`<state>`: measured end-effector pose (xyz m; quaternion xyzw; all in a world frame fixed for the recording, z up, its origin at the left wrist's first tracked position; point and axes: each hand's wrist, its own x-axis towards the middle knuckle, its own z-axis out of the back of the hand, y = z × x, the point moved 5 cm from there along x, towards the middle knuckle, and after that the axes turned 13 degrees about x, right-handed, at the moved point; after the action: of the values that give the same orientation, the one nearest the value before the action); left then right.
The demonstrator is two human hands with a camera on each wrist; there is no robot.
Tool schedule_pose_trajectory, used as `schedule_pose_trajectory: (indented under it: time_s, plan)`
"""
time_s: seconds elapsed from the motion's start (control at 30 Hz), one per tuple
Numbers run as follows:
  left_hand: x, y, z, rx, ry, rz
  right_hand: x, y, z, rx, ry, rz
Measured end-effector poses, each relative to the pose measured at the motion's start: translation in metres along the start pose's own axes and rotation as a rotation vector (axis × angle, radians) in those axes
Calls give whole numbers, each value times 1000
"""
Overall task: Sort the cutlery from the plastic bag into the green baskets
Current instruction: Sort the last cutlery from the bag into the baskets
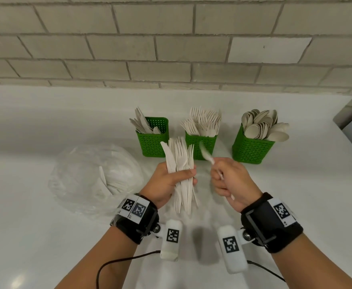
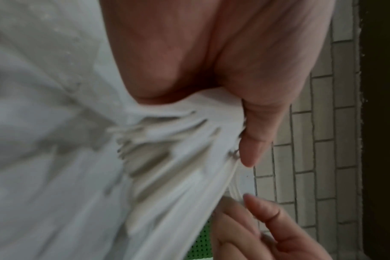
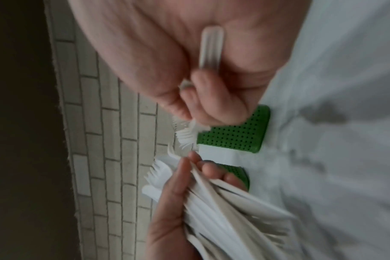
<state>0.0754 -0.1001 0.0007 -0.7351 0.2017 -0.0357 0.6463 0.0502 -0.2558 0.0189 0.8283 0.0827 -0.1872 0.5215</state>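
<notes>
My left hand (image 1: pixel 171 180) grips a bundle of pale forks and a knife (image 1: pixel 178 155), held upright above the white counter, in front of the baskets. My right hand (image 1: pixel 223 178), just to its right, pinches a single pale piece (image 1: pixel 207 156), motion-blurred, so its kind is unclear. The right wrist view shows that piece's handle (image 3: pixel 211 47) lying in my curled fingers, with the bundle (image 3: pixel 223 202) below. Three green baskets stand behind: knives (image 1: pixel 153 142), forks (image 1: pixel 201 143), spoons (image 1: pixel 252 148). The clear plastic bag (image 1: pixel 94 174) with more cutlery lies left.
A tiled wall (image 1: pixel 171 49) runs behind the baskets. The white counter (image 1: pixel 35 226) spreads to the left and in front of me; its right edge (image 1: pixel 350 130) is near the spoon basket. Cables trail from both wrist cameras.
</notes>
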Motion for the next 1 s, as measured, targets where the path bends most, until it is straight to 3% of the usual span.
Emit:
schedule_pose_trajectory:
  time_s: [0.17,0.37,0.43,0.53,0.73,1.0]
  plan:
    - [-3,-4,-7,30,84,-18,-5,2,-14,-205,73,246]
    - [-6,1,-10,11,138,29,0,9,-5,-329,-52,366]
    - [-7,1,-12,-29,158,40,0,14,-3,-187,-93,354]
    - [-6,-2,-12,-25,183,36,-7,18,-7,-56,-33,327]
    - [-8,-9,-13,14,207,-24,-22,24,-27,-204,189,299]
    - [-13,-11,-6,35,260,-30,-18,16,-28,-367,301,167]
